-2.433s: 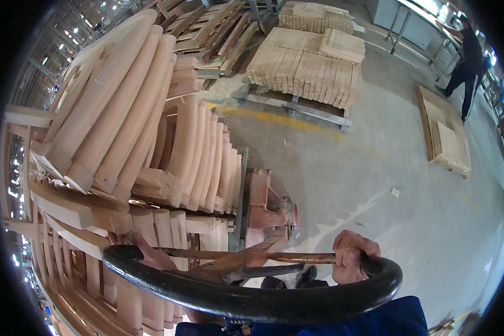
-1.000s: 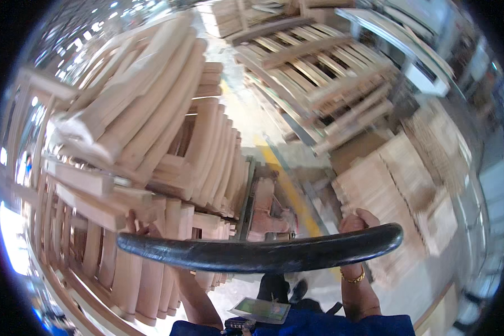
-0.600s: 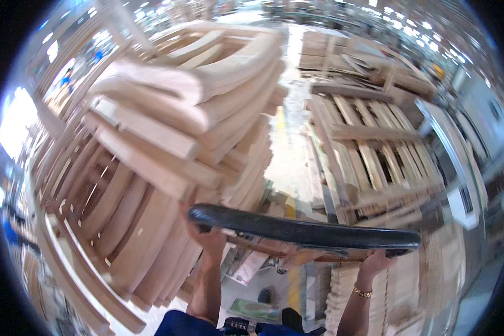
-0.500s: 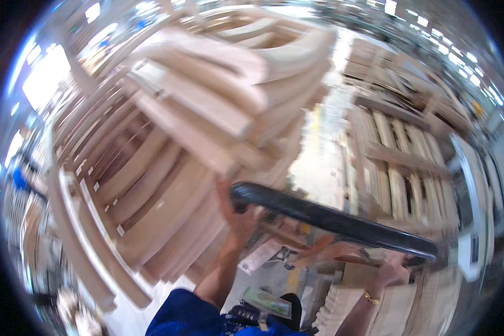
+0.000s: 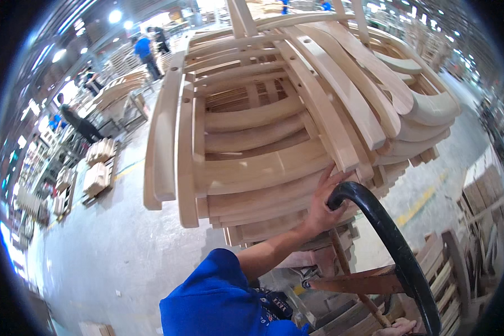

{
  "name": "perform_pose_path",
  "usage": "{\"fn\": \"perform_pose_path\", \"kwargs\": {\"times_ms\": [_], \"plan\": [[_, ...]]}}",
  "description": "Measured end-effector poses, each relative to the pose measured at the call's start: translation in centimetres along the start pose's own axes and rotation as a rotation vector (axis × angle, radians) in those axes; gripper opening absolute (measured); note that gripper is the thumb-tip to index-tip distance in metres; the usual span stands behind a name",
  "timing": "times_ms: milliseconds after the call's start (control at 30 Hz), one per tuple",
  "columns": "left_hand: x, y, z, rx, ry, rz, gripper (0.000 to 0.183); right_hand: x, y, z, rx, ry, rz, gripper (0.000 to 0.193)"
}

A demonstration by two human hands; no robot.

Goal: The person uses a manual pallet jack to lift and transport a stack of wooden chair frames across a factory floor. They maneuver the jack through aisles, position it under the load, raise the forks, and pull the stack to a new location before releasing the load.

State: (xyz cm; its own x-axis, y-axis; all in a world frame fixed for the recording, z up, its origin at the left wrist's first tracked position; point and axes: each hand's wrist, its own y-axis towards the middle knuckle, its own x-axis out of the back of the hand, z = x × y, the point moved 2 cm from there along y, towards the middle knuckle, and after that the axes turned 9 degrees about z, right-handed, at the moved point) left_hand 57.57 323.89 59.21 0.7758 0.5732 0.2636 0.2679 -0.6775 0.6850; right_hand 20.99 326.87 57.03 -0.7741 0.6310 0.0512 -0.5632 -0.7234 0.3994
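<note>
Several curved wooden frames [image 5: 263, 166] border the splayed left grip [image 5: 323, 203] and smooth tubular handle [image 5: 402, 246]; closure of right grip [image 5: 397, 327] unclear

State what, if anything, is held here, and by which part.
The handle: the right hand, partly cut off, seems to hold its lower end. The left hand is by the upper end, fingers spread toward the wooden frames; its grip is unclear.

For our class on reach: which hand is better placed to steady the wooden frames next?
Likely the left hand: it is beside the wooden frames; the right hand is farther off, low in view by the handle.
</note>
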Motion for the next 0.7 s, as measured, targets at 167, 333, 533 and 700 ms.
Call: {"fn": "perform_pose_path", "kwargs": {"times_ms": [167, 333, 533, 700], "plan": [[-2.0, 0.0, -1.5, -0.019, 0.091, -0.097, 0.042, 0.5, 3.3, -1.1, 0.048, 0.060, 0.098, 0.031], [-3.3, -2.1, -5.1, 0.048, -0.023, -0.264, 0.038, 4.6, 5.1, -2.3, 0.134, 0.089, 0.125, 0.046], [-4.3, -3.3, -7.9, 0.087, 0.125, -0.211, 0.041, 5.5, 7.1, -0.2, 0.095, 0.119, -0.006, 0.024], [-4.5, -5.8, -10.0, 0.015, 0.221, -0.194, 0.035, 8.3, 7.8, -0.6, 0.103, 0.066, 0.005, 0.017]]}}
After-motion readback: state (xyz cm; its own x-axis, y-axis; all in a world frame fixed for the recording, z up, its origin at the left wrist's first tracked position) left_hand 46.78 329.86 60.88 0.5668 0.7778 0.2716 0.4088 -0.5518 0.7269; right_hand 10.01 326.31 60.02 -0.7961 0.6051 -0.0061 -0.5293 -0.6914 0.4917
